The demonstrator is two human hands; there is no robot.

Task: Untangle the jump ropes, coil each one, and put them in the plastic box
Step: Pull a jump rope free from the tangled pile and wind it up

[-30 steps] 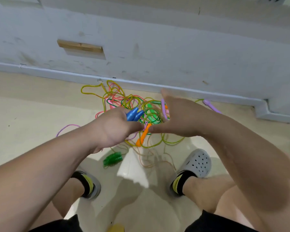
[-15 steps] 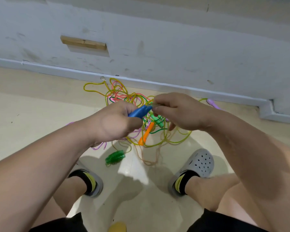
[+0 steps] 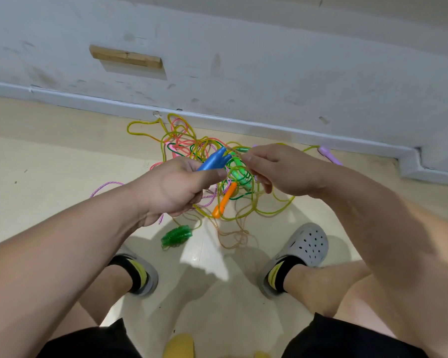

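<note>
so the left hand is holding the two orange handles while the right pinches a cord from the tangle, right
Not quite: the head view shows the left hand holding two blue handles, not orange. The one orange handle hangs in the tangle below. The right hand does pinch a cord.

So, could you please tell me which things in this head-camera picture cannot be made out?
- Plastic box: nowhere in the head view; only a yellow object shows, cut off by the bottom edge.
- Blue handles: their lower ends are hidden inside the left hand.
- Right hand: what its fingertips pinch is too thin to tell which cord.
- Tangle of ropes: its middle is covered by both hands.
</note>
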